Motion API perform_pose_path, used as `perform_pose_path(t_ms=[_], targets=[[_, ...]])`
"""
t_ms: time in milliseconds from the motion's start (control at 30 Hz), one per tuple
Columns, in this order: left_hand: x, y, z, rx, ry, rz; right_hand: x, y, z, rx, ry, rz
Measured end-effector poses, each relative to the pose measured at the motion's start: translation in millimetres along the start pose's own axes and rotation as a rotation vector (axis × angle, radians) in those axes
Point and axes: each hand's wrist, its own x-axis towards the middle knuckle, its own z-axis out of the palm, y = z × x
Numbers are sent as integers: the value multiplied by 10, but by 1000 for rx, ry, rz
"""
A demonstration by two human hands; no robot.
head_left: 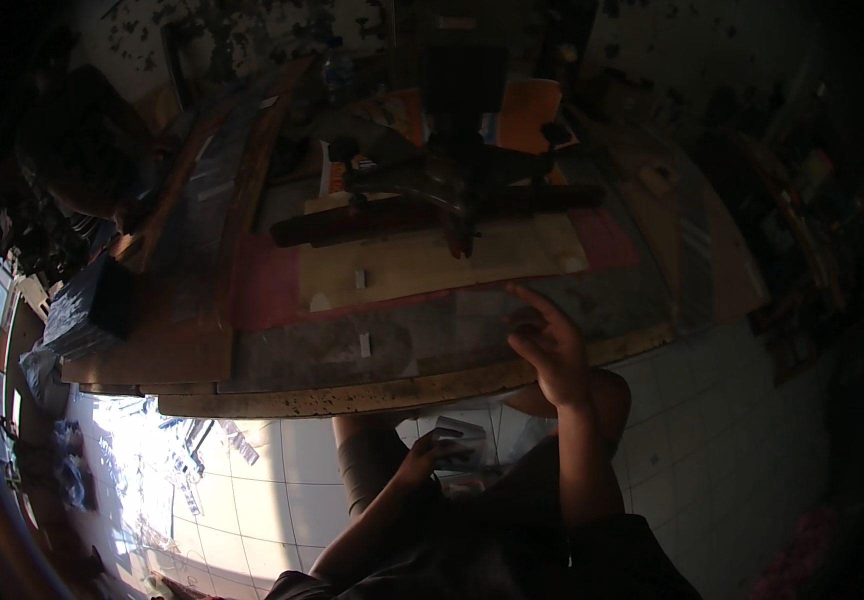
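My right hand (549, 343) reaches over the near edge of a worn wooden workbench (372, 395), fingers spread, index finger pointing toward a pale board (432, 265); nothing is in it. My left hand (430, 452) is below the bench edge by my lap, closed on a small pale clear piece (462, 443) that may be plastic. A dark mitre saw (442, 170) stands on the pale board behind a long dark wooden strip (392, 220). Two small light pieces (362, 310) lie on the bench in front of the board.
Long planks (202, 200) lean along the bench's left side, beside a dark box (112, 295). Orange items (527, 115) sit behind the saw. Sunlit white floor tiles (182, 470) at lower left carry several scattered offcuts. Dark clutter fills the right side.
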Motion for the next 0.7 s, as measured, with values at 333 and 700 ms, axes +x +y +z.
perform_pose_path(t_ms=[333,700], targets=[[-79,85,154,307,-11,238,-17,31,-11,25,19,-32],[2,-58,104,238,-40,266,-14,74,-20,30,28,-92]])
